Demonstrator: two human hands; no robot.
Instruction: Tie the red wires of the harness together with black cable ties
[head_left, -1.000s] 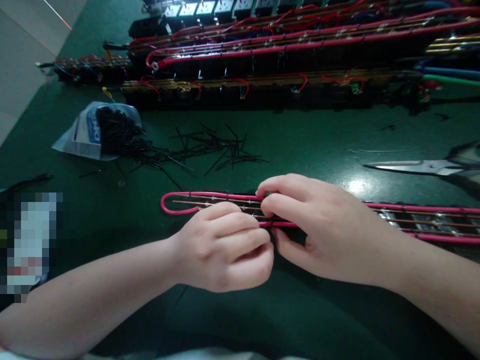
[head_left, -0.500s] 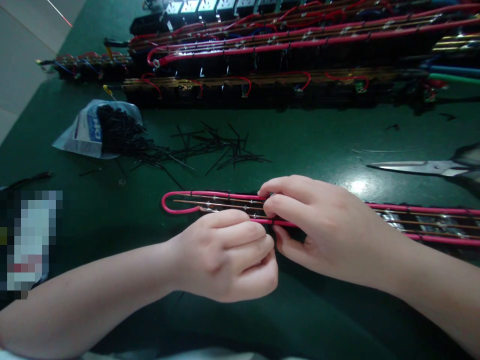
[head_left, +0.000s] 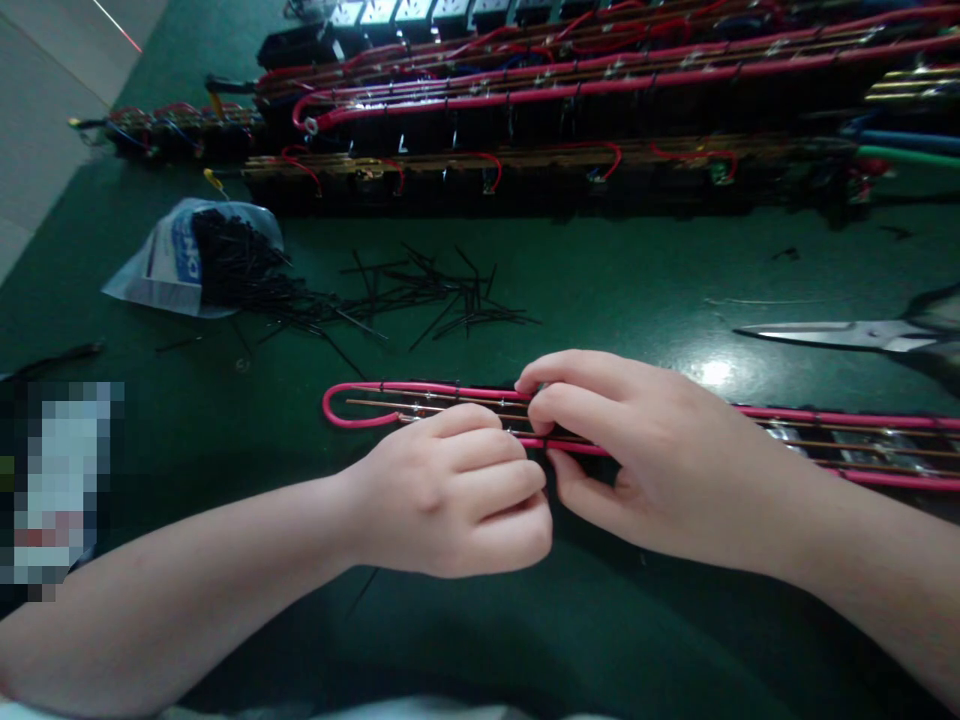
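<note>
Across the table lies a long strip of sockets with copper rails and a thick red wire (head_left: 352,422) looped round its left end; black ties bind the wire along it. My right hand (head_left: 637,450) spans the strip from above, fingertips at the far edge and thumb at the near wire, gripping it. Beside it, my left hand (head_left: 457,500) is closed in a fist against the strip's near side. What its fingers pinch is hidden. A thin black tie (head_left: 364,590) shows just below the left wrist. Several loose black cable ties (head_left: 457,300) lie behind the strip.
A plastic bag (head_left: 161,265) spills more cable ties at left. Scissors (head_left: 847,335) lie at right, blades pointing left. More wired strips (head_left: 525,95) line the back of the green table (head_left: 622,270). A blurred-out pale object (head_left: 64,480) is at the left edge.
My left fist has moved slightly up and left, toward the strip. More of the thin black tie below its wrist shows now. My right hand has barely moved.
</note>
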